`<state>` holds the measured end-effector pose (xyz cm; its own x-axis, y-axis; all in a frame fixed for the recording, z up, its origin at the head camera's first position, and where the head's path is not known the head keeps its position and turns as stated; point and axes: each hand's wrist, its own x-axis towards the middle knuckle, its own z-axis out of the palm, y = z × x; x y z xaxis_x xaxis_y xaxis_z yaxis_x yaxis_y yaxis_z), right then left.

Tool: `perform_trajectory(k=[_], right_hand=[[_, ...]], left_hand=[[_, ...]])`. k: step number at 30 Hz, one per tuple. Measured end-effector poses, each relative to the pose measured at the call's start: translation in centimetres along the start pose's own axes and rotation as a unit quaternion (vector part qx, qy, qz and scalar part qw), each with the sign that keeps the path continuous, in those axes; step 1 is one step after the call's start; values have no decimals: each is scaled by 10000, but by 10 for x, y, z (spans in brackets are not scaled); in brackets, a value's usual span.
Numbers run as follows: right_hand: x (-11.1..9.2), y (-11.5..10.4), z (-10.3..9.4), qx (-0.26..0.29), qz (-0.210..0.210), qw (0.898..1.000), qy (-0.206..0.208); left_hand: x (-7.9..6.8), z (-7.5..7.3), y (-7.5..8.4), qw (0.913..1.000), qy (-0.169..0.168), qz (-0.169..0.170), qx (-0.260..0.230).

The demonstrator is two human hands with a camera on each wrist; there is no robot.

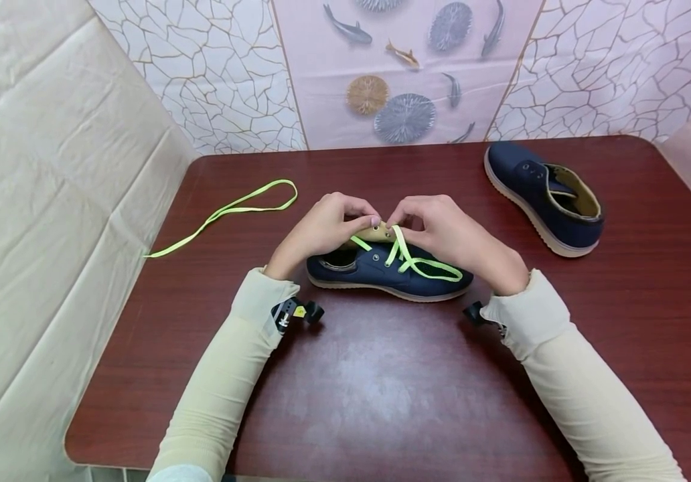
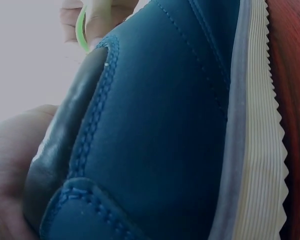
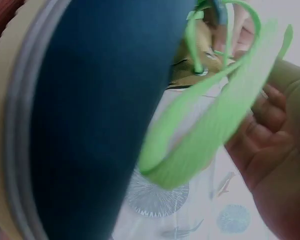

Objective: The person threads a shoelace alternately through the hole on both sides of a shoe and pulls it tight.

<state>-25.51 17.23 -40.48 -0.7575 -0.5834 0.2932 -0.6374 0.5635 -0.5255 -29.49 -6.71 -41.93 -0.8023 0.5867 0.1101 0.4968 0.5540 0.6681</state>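
A navy shoe (image 1: 375,271) stands on the table between both hands, its toe to the right. A neon-green shoelace (image 1: 436,268) runs through some of its eyelets, with a loop hanging over the toe side. My left hand (image 1: 336,224) pinches the turned-up tan eyelet flap (image 1: 375,231) with thumb and forefinger. Close beside it, my right hand (image 1: 442,224) pinches the lace at the flap's edge. In the left wrist view the shoe's side (image 2: 160,120) fills most of the picture. The lace loop (image 3: 205,130) hangs beside the right hand (image 3: 280,140) in the right wrist view.
A second navy shoe (image 1: 541,201), with no lace showing in it, stands at the back right of the table. Another neon-green lace (image 1: 219,213) lies doubled at the back left. The brown table (image 1: 357,395) meets a patterned cloth backdrop (image 1: 231,80) behind.
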Motion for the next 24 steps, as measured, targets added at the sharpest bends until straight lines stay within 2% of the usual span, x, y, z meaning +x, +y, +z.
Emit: perform_trajectory(k=[5,10,14,21,24], right_hand=[[-1,1,6,-677,-734,9949,109],[-2,5,11,-1330,-1581,9770,527],[-3,5,12,-1735,-1884,9643,679],[-2,3,15,-2117,-2404,9440,786],[-1,2,17,-2299,-2487,9376,783]], left_hand=[[0,0,0,9999,-13,-4,126],[-1,0,0,9999,-7,19,149],[-1,0,1,9999,-6,22,126],[-1,-1,0,9999,-14,-21,100],[-1,-1,0,9999,-22,-53,107]])
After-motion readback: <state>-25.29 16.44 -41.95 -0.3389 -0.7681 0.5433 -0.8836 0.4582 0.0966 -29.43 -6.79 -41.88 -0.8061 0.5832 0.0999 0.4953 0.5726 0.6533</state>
